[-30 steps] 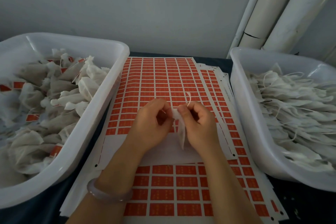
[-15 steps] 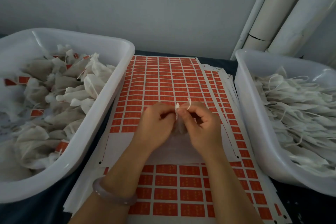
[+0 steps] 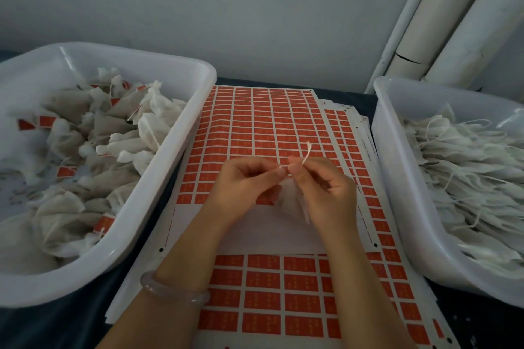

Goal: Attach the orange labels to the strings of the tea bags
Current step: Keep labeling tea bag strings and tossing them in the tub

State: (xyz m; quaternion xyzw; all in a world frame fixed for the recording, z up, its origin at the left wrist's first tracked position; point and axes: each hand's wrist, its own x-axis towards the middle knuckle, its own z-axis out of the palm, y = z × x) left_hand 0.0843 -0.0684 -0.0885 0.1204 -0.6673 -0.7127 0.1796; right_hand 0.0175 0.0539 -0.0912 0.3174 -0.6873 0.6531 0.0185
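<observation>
Your left hand [image 3: 243, 187] and right hand [image 3: 326, 193] both pinch the string [image 3: 307, 151] over the sheet [image 3: 255, 127], with the bag [image 3: 295, 202] between them. If either pinch loosens, the string could slip free.

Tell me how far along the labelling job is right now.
Done: the white plastic tub on the left holds many white tea bags with orange labels. In hand: left hand and right hand both pinch the white string of one translucent tea bag; no label visible on it. Left: the white tub on the right is piled with unlabelled stringed bags, and the orange label sheet has most rows unused.
</observation>
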